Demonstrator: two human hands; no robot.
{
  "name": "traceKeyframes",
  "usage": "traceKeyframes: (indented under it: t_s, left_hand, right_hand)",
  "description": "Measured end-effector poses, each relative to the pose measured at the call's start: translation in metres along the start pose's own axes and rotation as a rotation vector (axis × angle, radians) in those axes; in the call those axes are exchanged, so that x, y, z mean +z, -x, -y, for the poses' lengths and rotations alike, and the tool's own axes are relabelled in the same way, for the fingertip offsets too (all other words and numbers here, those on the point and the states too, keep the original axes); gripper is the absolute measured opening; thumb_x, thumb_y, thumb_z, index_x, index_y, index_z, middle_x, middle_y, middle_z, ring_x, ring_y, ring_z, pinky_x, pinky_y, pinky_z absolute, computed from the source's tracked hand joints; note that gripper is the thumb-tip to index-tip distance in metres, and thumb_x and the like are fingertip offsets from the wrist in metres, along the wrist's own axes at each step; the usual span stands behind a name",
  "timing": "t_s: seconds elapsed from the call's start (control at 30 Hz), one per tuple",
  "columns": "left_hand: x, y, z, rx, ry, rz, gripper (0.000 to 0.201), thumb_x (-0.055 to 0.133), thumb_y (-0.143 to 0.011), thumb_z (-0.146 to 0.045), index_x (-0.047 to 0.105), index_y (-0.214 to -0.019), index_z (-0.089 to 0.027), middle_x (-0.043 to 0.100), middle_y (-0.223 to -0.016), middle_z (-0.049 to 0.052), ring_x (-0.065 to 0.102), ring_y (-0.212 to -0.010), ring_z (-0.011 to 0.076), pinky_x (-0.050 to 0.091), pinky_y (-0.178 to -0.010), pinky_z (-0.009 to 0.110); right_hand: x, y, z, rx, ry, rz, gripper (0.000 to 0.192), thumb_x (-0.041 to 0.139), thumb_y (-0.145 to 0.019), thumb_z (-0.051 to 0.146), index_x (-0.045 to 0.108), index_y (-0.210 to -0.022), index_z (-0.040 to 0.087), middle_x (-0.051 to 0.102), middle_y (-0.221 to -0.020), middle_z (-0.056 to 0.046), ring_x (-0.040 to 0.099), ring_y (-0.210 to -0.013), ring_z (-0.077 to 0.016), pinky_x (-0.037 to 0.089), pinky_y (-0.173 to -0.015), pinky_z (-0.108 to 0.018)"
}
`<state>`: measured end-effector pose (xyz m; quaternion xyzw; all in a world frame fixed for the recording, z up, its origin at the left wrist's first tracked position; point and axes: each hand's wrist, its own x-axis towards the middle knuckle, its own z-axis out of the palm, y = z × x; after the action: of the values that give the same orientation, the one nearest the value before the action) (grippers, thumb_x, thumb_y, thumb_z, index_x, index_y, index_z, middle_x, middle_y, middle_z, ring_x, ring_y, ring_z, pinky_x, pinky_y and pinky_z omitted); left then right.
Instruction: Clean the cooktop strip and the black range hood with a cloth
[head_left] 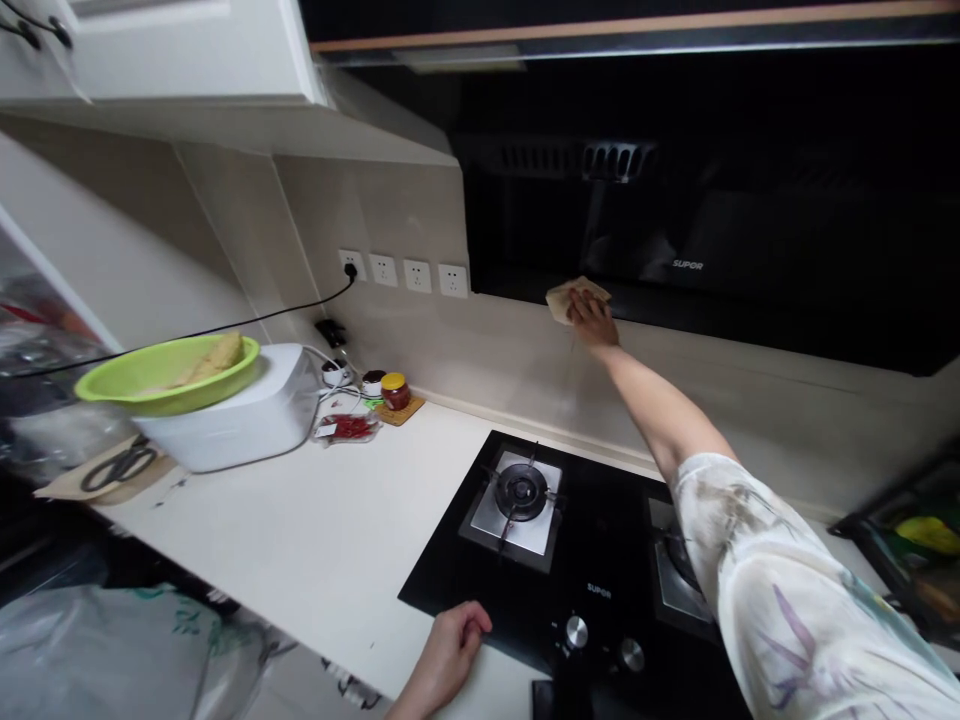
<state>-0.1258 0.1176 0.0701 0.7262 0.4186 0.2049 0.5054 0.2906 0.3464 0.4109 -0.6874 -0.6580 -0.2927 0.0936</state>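
Note:
My right hand [594,322] is stretched far forward, with its fingers pressing a tan cloth [559,300] to the lower edge of the black range hood [750,220]. Part of the cloth lies hidden under my fingers. Low in the head view, my left hand [450,645] rests by the front left corner of the black gas stove [585,540]. Its fingers are curled in, and nothing shows in them. Between the two hands lies the left burner [521,492] with its pan support.
A lime-green basin [135,385] sits on a white box [240,430] at the left. Scissors [120,465] lie beside it. A yellow-lidded jar [395,390] and a red packet [349,428] stand near the wall. A black cord [300,307] runs to the sockets [417,275].

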Motion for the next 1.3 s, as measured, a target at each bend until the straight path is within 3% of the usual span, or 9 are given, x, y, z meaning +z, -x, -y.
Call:
traceKeyframes:
  t_s: [0.17, 0.33, 0.43, 0.53, 0.67, 0.8, 1.0, 1.13, 1.3]
  left_hand:
    - [0.006, -0.020, -0.013, 0.052, -0.027, 0.101, 0.019, 0.049, -0.077, -0.024, 0.066, -0.083, -0.016, 0.049, -0.066, -0.001, 0.040, -0.063, 0.0152, 0.029, -0.062, 0.025]
    - [0.020, -0.037, -0.028, 0.100, -0.056, 0.134, 0.021, 0.048, -0.078, -0.021, 0.067, -0.085, -0.015, 0.052, -0.067, 0.000, 0.043, -0.062, 0.0152, 0.030, -0.060, 0.025]
    - [0.027, -0.043, -0.038, 0.111, -0.075, 0.131, 0.021, 0.048, -0.080, -0.021, 0.067, -0.085, -0.015, 0.053, -0.067, 0.001, 0.044, -0.062, 0.0151, 0.030, -0.060, 0.025]
    - [0.030, -0.046, -0.048, 0.101, -0.102, 0.142, 0.021, 0.048, -0.081, -0.020, 0.068, -0.086, -0.015, 0.054, -0.068, 0.001, 0.043, -0.061, 0.0143, 0.029, -0.060, 0.024]
    - [0.034, -0.045, -0.059, 0.078, -0.110, 0.146, 0.019, 0.049, -0.081, -0.017, 0.068, -0.086, -0.015, 0.052, -0.067, -0.001, 0.041, -0.062, 0.0134, 0.028, -0.060, 0.024]
    - [0.040, -0.045, -0.064, 0.058, -0.109, 0.173, 0.020, 0.049, -0.080, -0.013, 0.068, -0.085, -0.015, 0.054, -0.068, -0.001, 0.043, -0.063, 0.0132, 0.030, -0.061, 0.024]
    - [0.037, -0.055, -0.064, 0.044, -0.074, 0.207, 0.022, 0.050, -0.080, -0.012, 0.070, -0.087, -0.014, 0.056, -0.070, 0.000, 0.045, -0.062, 0.0128, 0.031, -0.062, 0.024]
    - [0.014, -0.057, -0.060, 0.068, -0.062, 0.207, 0.022, 0.051, -0.080, -0.010, 0.071, -0.086, -0.014, 0.059, -0.074, 0.001, 0.046, -0.064, 0.0127, 0.032, -0.062, 0.024]
    - [-0.034, -0.058, -0.043, 0.052, -0.040, 0.178, 0.022, 0.050, -0.079, -0.009, 0.071, -0.086, -0.015, 0.057, -0.073, 0.000, 0.046, -0.064, 0.0127, 0.032, -0.062, 0.024]
  right_hand:
    - [-0.013, 0.085, -0.088, 0.202, 0.149, 0.053, 0.055, 0.029, -0.104, 0.014, 0.052, -0.154, 0.014, 0.020, -0.173, -0.015, 0.016, -0.160, -0.0327, 0.034, -0.119, -0.059]
    - [-0.025, 0.167, -0.184, 0.433, 0.240, -0.013, 0.057, 0.027, -0.102, 0.011, 0.054, -0.152, 0.009, 0.024, -0.171, -0.019, 0.024, -0.157, -0.0363, 0.037, -0.115, -0.058]
    - [-0.019, 0.193, -0.228, 0.582, 0.245, -0.105, 0.061, 0.024, -0.099, 0.011, 0.054, -0.152, 0.005, 0.023, -0.171, -0.021, 0.027, -0.156, -0.0388, 0.039, -0.113, -0.060]
    - [-0.006, 0.193, -0.244, 0.739, 0.219, -0.240, 0.062, 0.025, -0.100, 0.016, 0.054, -0.154, 0.005, 0.023, -0.170, -0.023, 0.031, -0.155, -0.0391, 0.041, -0.111, -0.060]
    - [0.009, 0.163, -0.220, 0.811, 0.167, -0.358, 0.060, 0.037, -0.100, 0.027, 0.054, -0.153, 0.003, 0.026, -0.168, -0.027, 0.029, -0.155, -0.0422, 0.035, -0.115, -0.064]
    - [0.010, 0.124, -0.170, 0.707, 0.115, -0.359, 0.066, 0.046, -0.098, 0.034, 0.049, -0.154, -0.002, 0.021, -0.169, -0.028, 0.023, -0.155, -0.0450, 0.027, -0.120, -0.067]
    - [0.006, 0.062, -0.093, 0.555, 0.099, -0.288, 0.062, 0.043, -0.101, 0.033, 0.048, -0.155, 0.002, 0.018, -0.170, -0.026, 0.022, -0.156, -0.0439, 0.030, -0.118, -0.068]
    - [0.009, 0.015, -0.034, 0.429, 0.059, -0.220, 0.057, 0.038, -0.102, 0.026, 0.049, -0.155, 0.005, 0.020, -0.171, -0.022, 0.021, -0.157, -0.0412, 0.028, -0.121, -0.066]
    - [0.013, -0.049, 0.048, 0.245, -0.036, -0.181, 0.055, 0.032, -0.102, 0.017, 0.051, -0.153, 0.010, 0.026, -0.170, -0.018, 0.022, -0.158, -0.0379, 0.028, -0.122, -0.066]
